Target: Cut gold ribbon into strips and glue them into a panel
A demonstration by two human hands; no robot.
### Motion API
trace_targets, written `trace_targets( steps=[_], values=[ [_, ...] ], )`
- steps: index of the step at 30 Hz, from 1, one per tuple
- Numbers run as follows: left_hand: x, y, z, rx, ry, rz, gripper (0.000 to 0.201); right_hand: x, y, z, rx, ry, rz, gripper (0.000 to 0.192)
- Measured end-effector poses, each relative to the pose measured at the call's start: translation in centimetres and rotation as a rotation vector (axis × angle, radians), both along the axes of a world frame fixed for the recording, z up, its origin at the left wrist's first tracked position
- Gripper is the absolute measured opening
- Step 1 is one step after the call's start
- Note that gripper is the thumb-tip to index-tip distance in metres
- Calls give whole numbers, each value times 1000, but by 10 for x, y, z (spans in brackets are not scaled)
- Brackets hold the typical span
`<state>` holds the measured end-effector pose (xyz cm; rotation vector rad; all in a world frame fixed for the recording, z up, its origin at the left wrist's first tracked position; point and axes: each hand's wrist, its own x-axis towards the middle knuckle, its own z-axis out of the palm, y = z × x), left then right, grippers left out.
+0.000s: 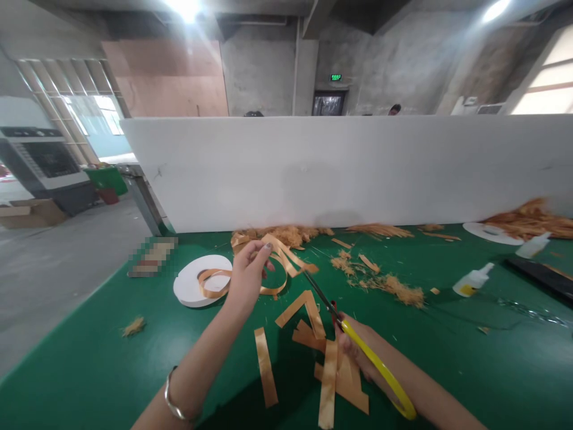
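Note:
My left hand point(251, 269) pinches a folded length of orange ribbon point(286, 254) above the table. From that hand the ribbon loops down to a white spool point(188, 285) lying flat on the left. In my right hand point(353, 343) is a pair of scissors point(331, 307) with a yellow handle. Their blade tips point at the lower end of the ribbon; whether they touch it I cannot tell. Below my hands lie several cut ribbon strips point(265, 367), some overlapping and one folded into a peak point(308, 301).
The green table point(179, 340) ends at a white partition point(304, 173). Frayed orange fibre point(398, 289) is scattered behind the scissors. Two glue bottles point(473, 280) and a black tray-like object point(541, 280) are on the right. Another white disc point(487, 233) lies beside an orange fibre heap point(532, 221).

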<state>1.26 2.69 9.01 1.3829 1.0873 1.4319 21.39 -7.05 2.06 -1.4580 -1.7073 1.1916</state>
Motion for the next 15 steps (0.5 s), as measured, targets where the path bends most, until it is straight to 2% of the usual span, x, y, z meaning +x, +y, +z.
trace_targets(
  steps=[3,8,11,15],
  values=[
    [-10,9,2,12,-7,44,25,7,1,13,-24,-109,61,53],
    [-23,14,6,93,4,87,21,14,-3,38,-153,-292,196,59],
    [-28,14,9,102,2,61,20,18,-5,42,-174,-216,198,61],
    [-26,10,14,79,-55,-4,20,20,-9,39,-214,-7,148,55]
  ],
)
